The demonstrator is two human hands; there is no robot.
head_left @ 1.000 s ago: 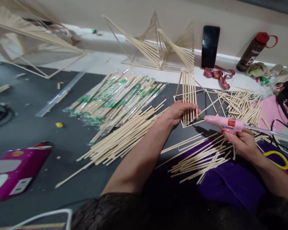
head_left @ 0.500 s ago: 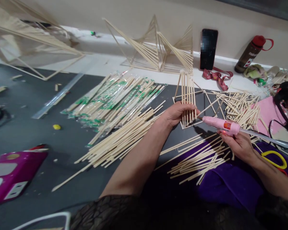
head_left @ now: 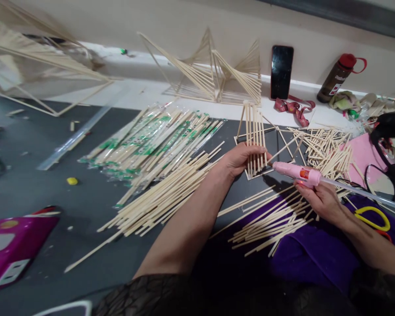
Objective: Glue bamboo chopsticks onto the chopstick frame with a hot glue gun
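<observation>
Centrally, left hand point(head_left: 240, 159) steadying stick frame point(head_left: 255, 136), glue gun point(head_left: 296, 172) just beside

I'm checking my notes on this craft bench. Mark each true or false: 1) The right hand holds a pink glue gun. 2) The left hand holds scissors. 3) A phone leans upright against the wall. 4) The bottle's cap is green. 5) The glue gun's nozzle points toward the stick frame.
1) The right hand holds a pink glue gun. True.
2) The left hand holds scissors. False: it grips a stick frame.
3) A phone leans upright against the wall. True.
4) The bottle's cap is green. False: it is red.
5) The glue gun's nozzle points toward the stick frame. True: its tip is at the frame's lower right corner.
</observation>
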